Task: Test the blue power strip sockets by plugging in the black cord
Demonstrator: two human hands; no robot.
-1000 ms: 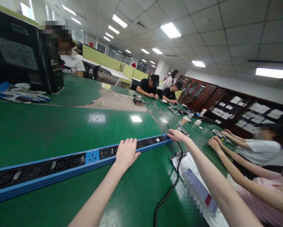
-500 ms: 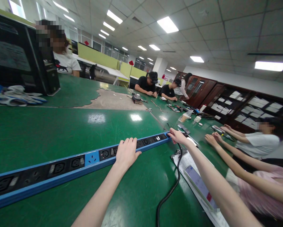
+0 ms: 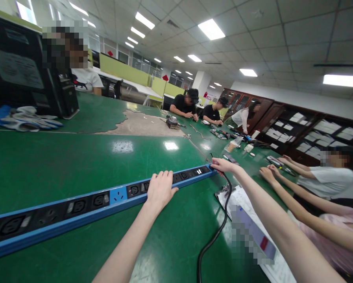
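Note:
A long blue-and-black power strip [image 3: 90,204] with several sockets lies slantwise across the green table. My left hand [image 3: 161,188] grips it from above near its middle, fingers over the far edge and thumb on the near side. At the strip's far right end, my right hand [image 3: 225,166] is closed in a pinch, touching that end. What lies between its fingertips is too small to make out. From beneath this hand a thick black cord [image 3: 214,232] runs down in a curve towards me.
Right of the cord are a clipboard with papers [image 3: 238,192] and a phone [image 3: 254,232]. Gloves [image 3: 31,118] lie beside a black computer case [image 3: 19,67] at left. Bagged items [image 3: 233,144] and electronic parts [image 3: 220,133] are farther back. Several people sit around the table [image 3: 84,157].
Both hands keep nearly the same places on the strip. The whole view has shifted slightly, and a standing person in the background has bent forward to the right.

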